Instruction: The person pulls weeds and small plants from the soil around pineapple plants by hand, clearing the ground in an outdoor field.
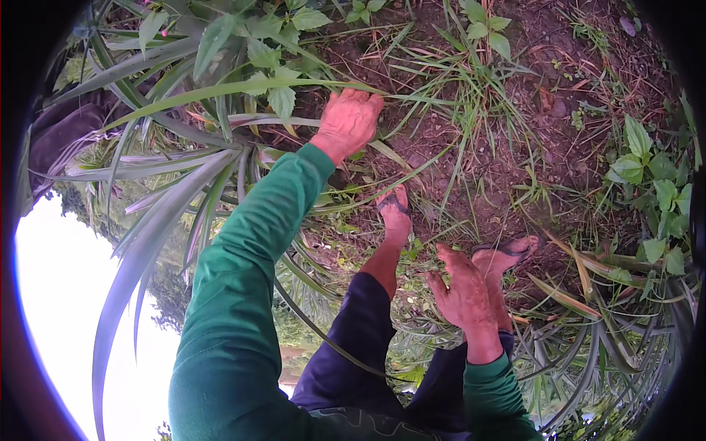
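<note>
My left hand (349,121) reaches down toward the soil, its fingers curled closed. Whatever lies in that grip is hidden under the knuckles. A long green grass blade (243,87) runs across by its fingertips, and broad-leafed weeds (282,81) grow just to the left. Close to the left forearm, a plant with long, stiff, grey-green leaves (176,195), like a pineapple plant, spreads outward. My right hand (465,294) hangs above my right foot with nothing in it, thumb and fingers apart; soil marks its skin.
A grass clump (474,103) grows from the brown soil (412,140) ahead. My sandalled left foot (393,200) and right foot (511,252) stand on the ground. Leafy weeds (647,169) and more long-leaved plants (610,323) border the right side.
</note>
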Tool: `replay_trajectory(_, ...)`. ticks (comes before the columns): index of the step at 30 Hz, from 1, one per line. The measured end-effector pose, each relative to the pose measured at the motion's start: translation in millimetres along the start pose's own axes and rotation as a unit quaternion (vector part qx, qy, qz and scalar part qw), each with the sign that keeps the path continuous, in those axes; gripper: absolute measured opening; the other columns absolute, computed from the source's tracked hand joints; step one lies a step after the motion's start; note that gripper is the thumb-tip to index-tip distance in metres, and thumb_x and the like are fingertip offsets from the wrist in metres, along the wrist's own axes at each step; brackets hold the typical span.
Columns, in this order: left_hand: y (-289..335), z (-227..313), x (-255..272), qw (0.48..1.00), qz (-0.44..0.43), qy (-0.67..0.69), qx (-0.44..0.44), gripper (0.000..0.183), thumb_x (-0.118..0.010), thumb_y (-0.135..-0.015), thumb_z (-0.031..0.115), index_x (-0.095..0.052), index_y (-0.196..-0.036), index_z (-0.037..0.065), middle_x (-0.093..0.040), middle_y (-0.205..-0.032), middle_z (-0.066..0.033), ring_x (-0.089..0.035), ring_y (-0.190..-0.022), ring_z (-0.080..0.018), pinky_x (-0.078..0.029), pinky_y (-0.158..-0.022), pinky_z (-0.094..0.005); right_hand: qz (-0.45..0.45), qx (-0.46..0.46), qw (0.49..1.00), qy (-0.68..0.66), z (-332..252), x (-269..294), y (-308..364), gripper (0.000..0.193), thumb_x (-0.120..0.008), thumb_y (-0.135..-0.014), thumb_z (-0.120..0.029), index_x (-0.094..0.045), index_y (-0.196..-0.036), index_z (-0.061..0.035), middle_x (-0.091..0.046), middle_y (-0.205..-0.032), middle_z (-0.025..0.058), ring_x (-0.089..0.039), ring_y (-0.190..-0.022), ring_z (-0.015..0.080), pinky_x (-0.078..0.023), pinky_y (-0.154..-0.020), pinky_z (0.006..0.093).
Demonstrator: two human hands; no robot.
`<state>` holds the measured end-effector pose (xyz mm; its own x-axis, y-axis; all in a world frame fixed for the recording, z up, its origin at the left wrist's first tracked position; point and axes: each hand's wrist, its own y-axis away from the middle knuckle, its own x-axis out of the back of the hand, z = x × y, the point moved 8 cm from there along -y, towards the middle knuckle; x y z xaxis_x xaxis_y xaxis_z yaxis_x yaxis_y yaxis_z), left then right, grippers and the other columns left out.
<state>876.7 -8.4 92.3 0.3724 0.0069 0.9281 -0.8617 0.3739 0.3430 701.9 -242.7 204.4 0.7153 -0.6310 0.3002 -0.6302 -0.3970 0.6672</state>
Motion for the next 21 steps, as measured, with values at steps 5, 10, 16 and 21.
replay_trajectory(5,-47,-81,35,0.982,0.066,-0.175,0.027,0.018,-0.050,-0.083,0.016,-0.058,-0.097,0.009,-0.057,-0.116,-0.0133,-0.058,-0.102,-0.0316,-0.047,-0.084,-0.0460,-0.004,-0.020,0.999,-0.026,-3,6,-4,0.048,-0.064,-0.084,-0.018,-0.051,-0.127,-0.0010,-0.060,-0.109,0.0240,-0.057,-0.103,0.0424,-0.047,-0.089,0.0476)
replay_trajectory(10,-40,-142,30,0.965,0.133,-0.189,0.126,0.014,-0.055,-0.086,0.021,-0.054,-0.092,0.008,-0.063,-0.092,-0.0211,-0.065,-0.085,-0.0378,-0.053,-0.071,-0.0461,-0.001,-0.023,0.999,-0.027,-5,9,-3,0.047,-0.065,-0.083,-0.016,-0.053,-0.125,-0.0006,-0.061,-0.109,0.0224,-0.059,-0.101,0.0411,-0.047,-0.088,0.0477)
replay_trajectory(16,-19,-118,-26,0.973,-0.110,-0.152,0.133,0.015,-0.056,-0.085,0.021,-0.067,-0.087,0.011,-0.068,-0.089,-0.0135,-0.068,-0.084,-0.0297,-0.054,-0.067,-0.0431,-0.008,-0.044,0.999,-0.031,-1,5,-3,0.048,-0.066,-0.083,-0.017,-0.053,-0.125,0.0002,-0.061,-0.108,0.0231,-0.059,-0.101,0.0413,-0.047,-0.088,0.0474)
replay_trajectory(21,-7,-89,-5,0.990,-0.106,-0.040,0.085,0.016,-0.055,-0.084,0.018,-0.062,-0.092,0.007,-0.064,-0.081,-0.0169,-0.067,-0.083,-0.0348,-0.054,-0.073,-0.0463,0.003,-0.036,0.999,-0.023,3,7,-5,0.048,-0.066,-0.083,-0.018,-0.053,-0.125,0.0006,-0.061,-0.108,0.0237,-0.059,-0.101,0.0415,-0.047,-0.089,0.0474)
